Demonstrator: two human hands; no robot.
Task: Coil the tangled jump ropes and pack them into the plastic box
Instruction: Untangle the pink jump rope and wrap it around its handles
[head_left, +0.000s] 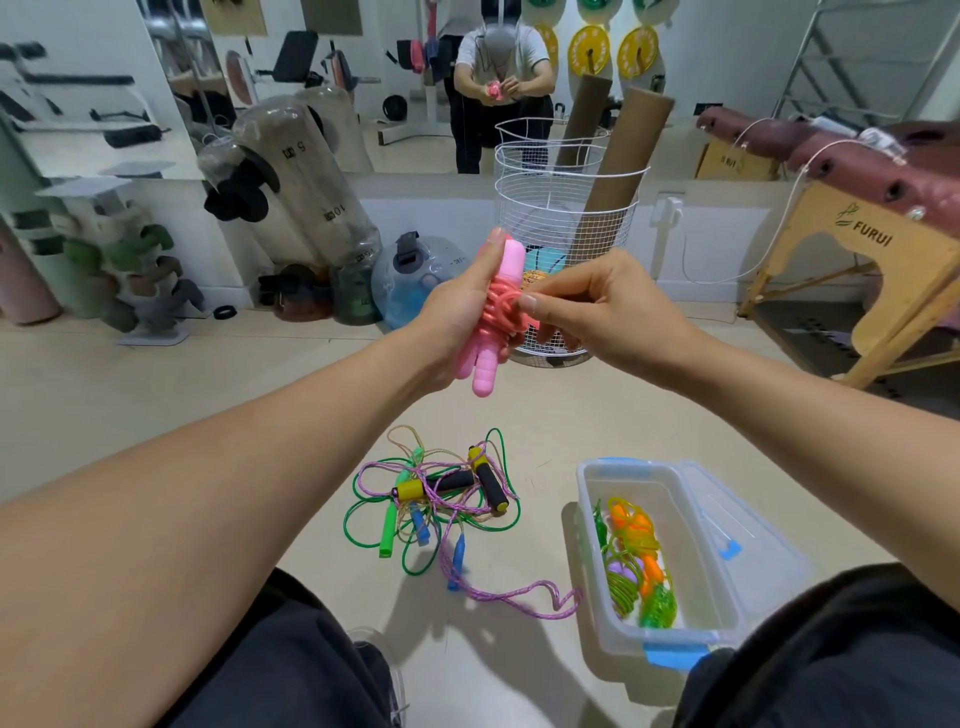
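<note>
My left hand (457, 317) grips the pink jump rope (501, 312) by its two handles, held upright at chest height, with the pink cord wound around them. My right hand (587, 306) pinches a loop of that cord at the handles' middle. On the floor below lies a tangled pile of ropes (434, 499): green, purple-speckled and tan cords with green, blue and black-and-yellow handles. To its right stands the open clear plastic box (597, 587) with blue clips, holding coiled orange and green ropes (636, 561).
A white wire basket (561, 218) with cardboard tubes stands behind my hands. Water-filled weights and a dumbbell rack line the mirrored wall at left. A wooden massage table (852, 260) is at right. The box's lid (748, 535) leans off its right side.
</note>
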